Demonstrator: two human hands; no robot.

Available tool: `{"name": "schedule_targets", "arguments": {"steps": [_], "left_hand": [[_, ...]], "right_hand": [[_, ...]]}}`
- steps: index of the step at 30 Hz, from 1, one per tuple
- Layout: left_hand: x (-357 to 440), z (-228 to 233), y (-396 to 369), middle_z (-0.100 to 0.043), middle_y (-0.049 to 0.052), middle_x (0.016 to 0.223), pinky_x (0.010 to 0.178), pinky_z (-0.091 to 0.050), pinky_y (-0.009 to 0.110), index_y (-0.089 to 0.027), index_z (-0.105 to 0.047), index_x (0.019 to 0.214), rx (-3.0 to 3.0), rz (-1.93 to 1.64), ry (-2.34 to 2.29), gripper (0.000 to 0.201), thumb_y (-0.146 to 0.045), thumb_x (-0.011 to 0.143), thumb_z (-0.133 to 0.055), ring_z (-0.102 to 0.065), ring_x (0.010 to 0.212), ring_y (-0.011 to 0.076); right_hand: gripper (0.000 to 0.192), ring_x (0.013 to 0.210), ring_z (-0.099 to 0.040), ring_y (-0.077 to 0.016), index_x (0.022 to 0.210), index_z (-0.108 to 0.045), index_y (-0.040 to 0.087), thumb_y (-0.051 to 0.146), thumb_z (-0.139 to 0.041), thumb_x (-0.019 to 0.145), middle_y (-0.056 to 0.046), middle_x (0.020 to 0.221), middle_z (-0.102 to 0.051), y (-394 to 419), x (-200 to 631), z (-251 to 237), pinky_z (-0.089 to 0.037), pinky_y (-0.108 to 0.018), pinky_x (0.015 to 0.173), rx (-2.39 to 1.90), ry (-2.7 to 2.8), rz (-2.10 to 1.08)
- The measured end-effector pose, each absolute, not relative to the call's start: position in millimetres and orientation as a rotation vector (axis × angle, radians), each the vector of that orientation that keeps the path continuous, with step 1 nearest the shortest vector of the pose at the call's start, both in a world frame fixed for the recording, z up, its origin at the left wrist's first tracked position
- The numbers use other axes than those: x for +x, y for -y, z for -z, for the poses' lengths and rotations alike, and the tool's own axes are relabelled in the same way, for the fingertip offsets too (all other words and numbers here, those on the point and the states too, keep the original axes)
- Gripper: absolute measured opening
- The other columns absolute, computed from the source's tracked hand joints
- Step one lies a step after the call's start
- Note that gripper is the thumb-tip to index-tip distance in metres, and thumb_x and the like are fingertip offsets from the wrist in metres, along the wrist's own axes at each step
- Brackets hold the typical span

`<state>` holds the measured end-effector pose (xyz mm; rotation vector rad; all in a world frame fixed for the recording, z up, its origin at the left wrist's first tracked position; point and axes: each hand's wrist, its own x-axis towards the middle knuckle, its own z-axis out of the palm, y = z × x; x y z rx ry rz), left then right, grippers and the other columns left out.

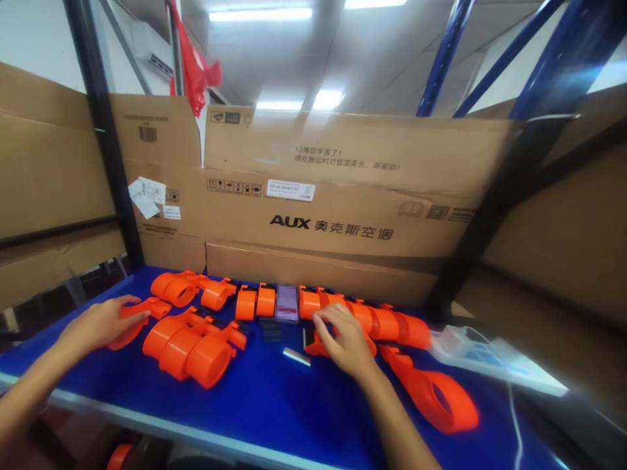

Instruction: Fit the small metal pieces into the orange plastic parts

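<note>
On the blue desk [274, 398], the left hand [100, 323] lies at about 9 o'clock, palm down and fingers spread flat over an orange handle piece [140, 320], resting on it rather than gripping; just beside it toward 3 o'clock sits a cluster of orange cylinders [191, 349], and at 12 o'clock from those a further orange ring piece [179, 288]; along the cardboard wall [337, 215] runs a row of orange collars [257, 302] with a translucent purple block [287, 302] between them; a small silver bar [296, 356] lies just at 9 o'clock of the right hand [345, 343]; that hand is curled palm down on an orange part [318, 346], fingertips touching the row, though whether it pinches anything cannot be told; at 4 o'clock of it lies a long orange loop handle [431, 391]; a white power strip [470, 352] sits at the far right.
</note>
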<state>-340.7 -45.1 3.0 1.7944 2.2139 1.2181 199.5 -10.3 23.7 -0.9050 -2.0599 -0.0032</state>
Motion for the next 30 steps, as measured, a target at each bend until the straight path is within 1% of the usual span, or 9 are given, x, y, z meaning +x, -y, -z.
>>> {"name": "schedule_targets", "arguments": {"steps": [2, 4, 7, 10, 14, 17, 20, 23, 30], "left_hand": [[-337.1, -23.1, 43.2, -0.069, 0.001, 0.067, 0.066, -0.046, 0.033, -0.028, -0.072, 0.101, 1.827, -0.802, -2.482, 0.05, -0.065, 0.068, -0.069, -0.064, 0.062, 0.0253], [-327.4, -49.6, 44.6, -0.068, 0.001, 0.07, 0.069, -0.049, 0.035, -0.03, -0.071, 0.104, 1.892, -0.722, -2.632, 0.051, -0.067, 0.068, -0.067, -0.066, 0.068, 0.0274], [-289.2, -87.6, 55.1, -0.069, -0.003, 0.075, 0.069, -0.052, 0.035, -0.038, -0.069, 0.11, 2.018, -0.933, -2.609, 0.047, -0.068, 0.074, -0.063, -0.067, 0.071, 0.0264], [-221.4, -106.7, 68.6, -0.073, -0.004, 0.085, 0.072, -0.053, 0.035, -0.033, -0.068, 0.112, 2.076, -1.364, -2.267, 0.045, -0.063, 0.079, -0.063, -0.068, 0.075, 0.0237], [-121.9, -95.4, 72.7, -0.076, 0.001, 0.105, 0.084, -0.053, 0.038, -0.028, -0.07, 0.113, 2.166, -1.49, -1.646, 0.039, -0.047, 0.079, -0.073, -0.07, 0.093, 0.0266], [-67.7, -74.5, 66.4, -0.076, 0.004, 0.108, 0.091, -0.051, 0.041, -0.03, -0.072, 0.112, 2.101, -1.546, -1.331, 0.037, -0.037, 0.075, -0.078, -0.07, 0.099, 0.0298], [-38.3, -57.6, 59.9, -0.075, 0.006, 0.112, 0.094, -0.049, 0.042, -0.031, -0.073, 0.114, 1.95, -1.54, -1.122, 0.045, -0.03, 0.07, -0.083, -0.069, 0.103, 0.032], [-26.8, -46.2, 51.5, -0.073, 0.008, 0.113, 0.094, -0.049, 0.039, -0.029, -0.071, 0.117, 1.793, -1.5, -0.984, 0.051, -0.03, 0.068, -0.084, -0.067, 0.104, 0.031], [-8.8, -22.5, 15.6, -0.07, 0.009, 0.118, 0.094, -0.048, 0.035, -0.027, -0.072, 0.115, 1.331, -1.28, -0.829, 0.035, -0.045, 0.084, -0.07, -0.063, 0.112, 0.0262]], "right_hand": [[0.021, 0.081, -0.06, -0.0225, 0.089, -0.068, 0.021, 0.03, -0.052, 0.099, -0.006, 0.083, -0.067, 11.9, 199.7, -24.0, -0.046, -0.038, 0.08, -0.909, 2.057, -0.01], [0.022, 0.081, -0.06, -0.0227, 0.088, -0.068, 0.021, 0.031, -0.052, 0.099, -0.006, 0.082, -0.067, 13.7, 198.2, -24.7, -0.046, -0.038, 0.08, -0.908, 2.05, -0.046], [0.023, 0.081, -0.061, -0.0224, 0.087, -0.069, 0.021, 0.033, -0.053, 0.098, -0.006, 0.082, -0.068, 15.8, 188.7, -26.9, -0.047, -0.038, 0.081, -0.902, 2.003, -0.173], [0.022, 0.083, -0.065, -0.0213, 0.105, -0.068, 0.023, 0.039, -0.056, 0.096, -0.006, 0.089, -0.07, 13.0, 169.7, -31.2, -0.051, -0.035, 0.078, -0.888, 1.891, -0.438], [0.048, 0.06, -0.061, -0.0152, 0.134, -0.05, 0.024, 0.051, -0.051, 0.095, -0.004, 0.088, -0.07, -0.9, 143.9, -35.9, -0.049, -0.026, 0.051, -0.797, 1.672, -0.946], [0.046, 0.047, -0.055, -0.0121, 0.115, -0.059, 0.021, 0.059, -0.05, 0.091, -0.001, 0.075, -0.067, -11.4, 137.8, -32.0, -0.04, -0.021, 0.039, -0.826, 1.527, -1.069], [0.044, 0.039, -0.046, -0.0103, 0.094, -0.06, 0.02, 0.063, -0.053, 0.087, 0.003, 0.058, -0.059, -15.8, 144.6, -22.9, -0.033, -0.019, 0.035, -0.926, 1.375, -0.983], [0.045, 0.037, -0.041, -0.0099, 0.088, -0.061, 0.02, 0.065, -0.055, 0.085, 0.005, 0.051, -0.053, -15.3, 157.5, -17.4, -0.029, -0.019, 0.034, -0.992, 1.316, -0.882], [0.043, 0.041, -0.044, -0.0113, 0.087, -0.067, 0.019, 0.061, -0.057, 0.086, 0.004, 0.051, -0.052, -14.0, 172.8, -20.0, -0.031, -0.02, 0.037, -1.026, 1.418, -0.781]]}}
